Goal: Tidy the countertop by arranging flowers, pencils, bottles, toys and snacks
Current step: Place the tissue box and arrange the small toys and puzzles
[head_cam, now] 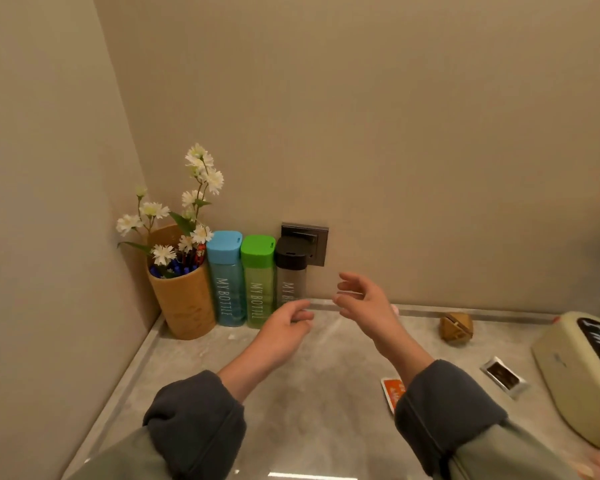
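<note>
Lined up at centre left of the frame, against the wall: three tall translucent plastic bottles, blue-capped bottle, green-capped bottle and black-capped bottle, upright and touching side by side. Just left of them, in the corner, a round bamboo holder packed with blue-tipped pencils and white artificial flowers on thin stems. Flowers, pencils and bottles judged done. Left to do, by the look of it: toys and snacks. Still loose on the smooth grey stone-look counter at right: a wooden puzzle ball near the wall, a silver foil snack sachet, an orange snack packet partly hidden by a sleeve, and a cream oval case with a black panel at the right edge. Left hand low in front of the black-capped bottle, fingers loosely curled, grasping nothing. Right hand beside it, fingers spread and released, empty. Dark square wall socket behind the black cap.
</note>
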{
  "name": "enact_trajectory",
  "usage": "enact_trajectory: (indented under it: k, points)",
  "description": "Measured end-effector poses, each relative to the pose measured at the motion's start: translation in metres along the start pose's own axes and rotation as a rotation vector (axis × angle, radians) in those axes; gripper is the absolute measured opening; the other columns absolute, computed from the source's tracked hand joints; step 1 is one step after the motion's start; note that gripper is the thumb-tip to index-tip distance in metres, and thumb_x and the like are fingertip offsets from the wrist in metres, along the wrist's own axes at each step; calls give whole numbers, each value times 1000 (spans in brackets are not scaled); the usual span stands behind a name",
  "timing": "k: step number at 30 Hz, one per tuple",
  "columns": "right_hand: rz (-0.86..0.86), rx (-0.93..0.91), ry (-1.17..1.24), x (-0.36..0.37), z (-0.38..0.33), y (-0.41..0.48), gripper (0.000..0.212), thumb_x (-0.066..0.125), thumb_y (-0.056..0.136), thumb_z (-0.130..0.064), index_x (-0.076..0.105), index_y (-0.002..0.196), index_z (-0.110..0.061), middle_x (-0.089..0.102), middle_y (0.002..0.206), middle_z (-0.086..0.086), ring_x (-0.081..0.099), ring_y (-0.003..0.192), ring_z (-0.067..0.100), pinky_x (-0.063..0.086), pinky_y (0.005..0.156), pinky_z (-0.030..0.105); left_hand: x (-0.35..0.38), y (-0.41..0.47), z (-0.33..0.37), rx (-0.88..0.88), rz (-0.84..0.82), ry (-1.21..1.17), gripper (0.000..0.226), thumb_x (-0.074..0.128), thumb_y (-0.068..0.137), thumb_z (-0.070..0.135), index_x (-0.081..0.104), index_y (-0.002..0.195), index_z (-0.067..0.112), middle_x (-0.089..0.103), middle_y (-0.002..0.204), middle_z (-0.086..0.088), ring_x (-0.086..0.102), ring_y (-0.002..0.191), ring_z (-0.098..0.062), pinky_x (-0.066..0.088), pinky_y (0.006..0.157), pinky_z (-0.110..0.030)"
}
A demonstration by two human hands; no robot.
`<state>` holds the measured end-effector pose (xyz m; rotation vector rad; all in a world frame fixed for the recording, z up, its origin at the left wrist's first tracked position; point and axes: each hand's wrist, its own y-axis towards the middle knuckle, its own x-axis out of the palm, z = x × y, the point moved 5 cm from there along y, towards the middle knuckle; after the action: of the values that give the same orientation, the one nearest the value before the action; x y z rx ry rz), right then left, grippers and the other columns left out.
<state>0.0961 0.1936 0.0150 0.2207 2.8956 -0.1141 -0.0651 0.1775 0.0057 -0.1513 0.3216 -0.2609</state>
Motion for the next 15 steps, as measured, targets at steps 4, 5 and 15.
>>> enact_trajectory:
  k: [4, 5, 15]
  points:
    - [117, -5, 58, -41, 9, -38, 36, 62, 91, -9, 58, 124, -22, 63, 109, -1, 62, 99, 11, 57, 82, 30, 32, -15, 15, 50, -26, -33, 44, 53, 94, 8, 47, 136, 15, 60, 120, 1, 59, 109, -15, 46, 93, -29]
    - [148, 1, 78, -53, 11, -48, 35, 62, 91, -8, 59, 123, -21, 64, 108, 0, 62, 98, 11, 57, 81, 31, 43, -18, 19, 63, -38, -37, 43, 54, 94, 8, 48, 136, 14, 60, 119, 0, 59, 110, -15, 46, 94, -30]
    - [383, 68, 71, -179, 44, -139, 28, 62, 91, -7, 60, 114, -21, 65, 106, -3, 62, 100, 10, 55, 86, 34, 182, -43, 54, 132, -288, -74, 36, 53, 93, 6, 53, 127, 18, 63, 113, 3, 60, 105, -12, 48, 83, -20]
